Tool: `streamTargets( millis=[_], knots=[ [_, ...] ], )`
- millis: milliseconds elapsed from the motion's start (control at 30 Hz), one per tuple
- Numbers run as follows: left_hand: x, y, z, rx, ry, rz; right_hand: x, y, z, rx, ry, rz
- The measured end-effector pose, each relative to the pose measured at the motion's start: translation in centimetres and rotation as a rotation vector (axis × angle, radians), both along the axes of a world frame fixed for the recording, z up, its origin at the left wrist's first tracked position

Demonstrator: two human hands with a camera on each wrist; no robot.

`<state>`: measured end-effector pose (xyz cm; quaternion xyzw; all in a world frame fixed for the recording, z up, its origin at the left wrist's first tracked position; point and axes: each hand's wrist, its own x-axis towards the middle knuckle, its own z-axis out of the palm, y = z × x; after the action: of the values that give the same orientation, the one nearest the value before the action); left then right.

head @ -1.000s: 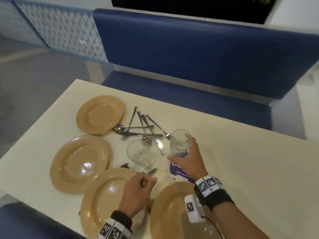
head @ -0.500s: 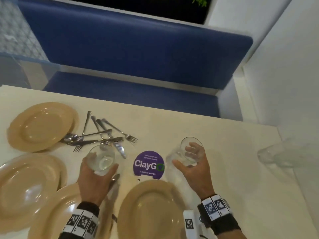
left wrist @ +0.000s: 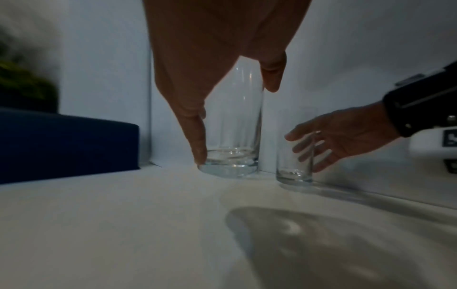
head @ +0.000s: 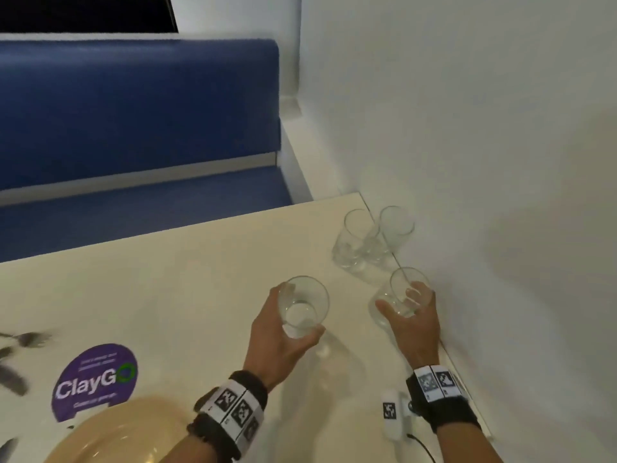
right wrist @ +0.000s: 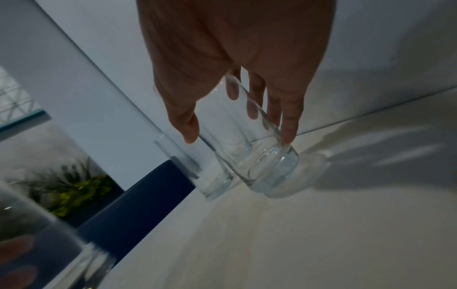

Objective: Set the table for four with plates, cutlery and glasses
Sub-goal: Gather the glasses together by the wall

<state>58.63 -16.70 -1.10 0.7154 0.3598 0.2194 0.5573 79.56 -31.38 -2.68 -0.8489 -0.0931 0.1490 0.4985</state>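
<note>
Two clear tumblers are in my hands over the cream table [head: 200, 279]. My left hand [head: 302, 310] grips one glass [head: 303, 287] from the side, its base close to the tabletop; in the left wrist view the same glass [left wrist: 232, 127] stands upright between thumb and fingers. My right hand [head: 400, 299] wraps round a second glass [head: 405, 279] next to the wall, slightly tilted in the right wrist view [right wrist: 259, 156]. A third glass [head: 354, 242] stands alone in the table's far right corner. A tan plate [head: 117, 429] shows at the bottom left.
The glossy white wall [head: 484, 195] runs along the table's right edge and mirrors the glasses. A purple ClayGo sticker [head: 95, 379] lies beside the plate. Blurred cutlery [head: 23, 339] sits at the left edge. A blue bench [head: 133, 111] is beyond the table.
My left hand left the plate and cutlery and took a glass. Both hands carried their glasses right, toward the wall and the corner glass. The view swung right.
</note>
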Motion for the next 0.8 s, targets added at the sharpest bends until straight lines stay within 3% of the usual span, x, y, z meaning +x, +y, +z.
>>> streamTargets(
  millis=[133,300,800],
  knots=[
    [7.7,-2.2,-2.0,-0.057,0.02,-0.055,4.6,0.1,-1.5,0.016,0.013,-0.009],
    [12.7,-3.3,-3.5,-0.055,0.018,-0.012,7.2,1.3,-2.1,0.021,-0.002,0.068],
    [15.5,-4.1,-6.4,-0.037,0.137,0.059,8.1,1.3,-5.7,-0.038,0.116,0.149]
  ],
)
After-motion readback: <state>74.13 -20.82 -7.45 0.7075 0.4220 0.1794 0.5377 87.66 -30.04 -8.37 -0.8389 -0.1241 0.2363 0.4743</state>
